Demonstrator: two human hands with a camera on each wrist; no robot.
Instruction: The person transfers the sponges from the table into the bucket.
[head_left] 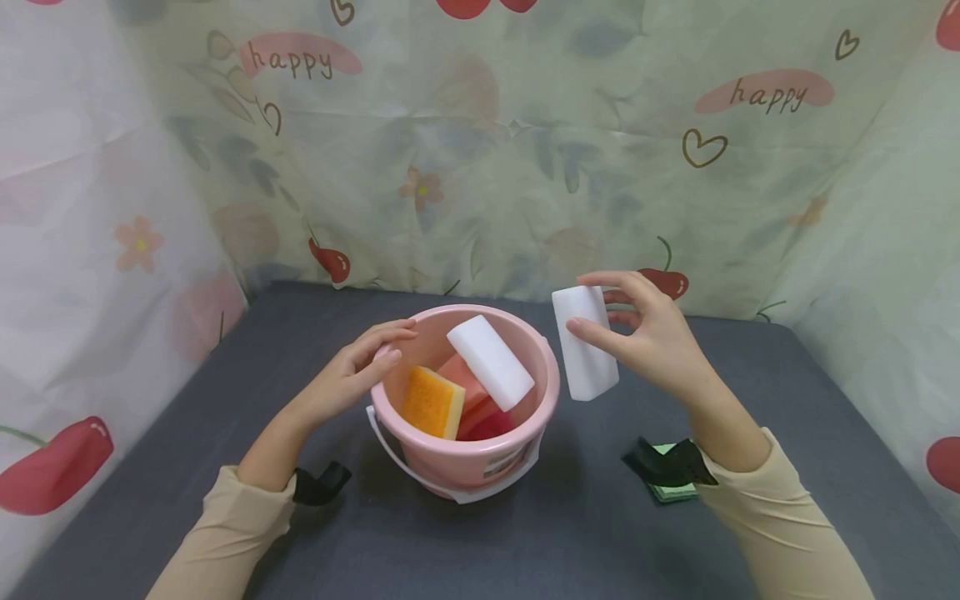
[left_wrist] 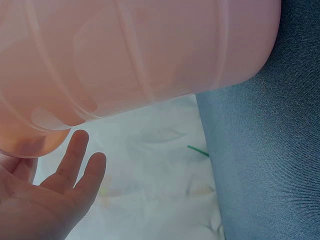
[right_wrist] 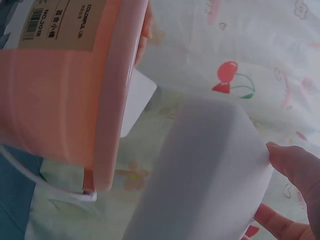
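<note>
My right hand (head_left: 648, 333) pinches a white melamine sponge (head_left: 588, 367) between thumb and fingers, upright beside the right rim of a pink bucket (head_left: 465, 458). In the right wrist view this white sponge (right_wrist: 200, 170) is close up, with the thumb and a finger at its edge. My left hand (head_left: 348, 375) rests at the bucket's left rim, its fingers relaxed; two fingers (left_wrist: 93, 172) stretch out loosely in the left wrist view. Inside the bucket lie a second white sponge (head_left: 491, 362), an orange-yellow sponge (head_left: 429, 404) and reddish pieces (head_left: 487, 422) partly hidden beneath.
A small stack of green pads (head_left: 671, 492) lies on the dark table (head_left: 585, 542), partly covered by a black strap (head_left: 663, 462) at the right wrist. The white bucket handle (head_left: 480, 493) hangs down at the front. Patterned cloth (head_left: 495, 167) stands behind and at both sides.
</note>
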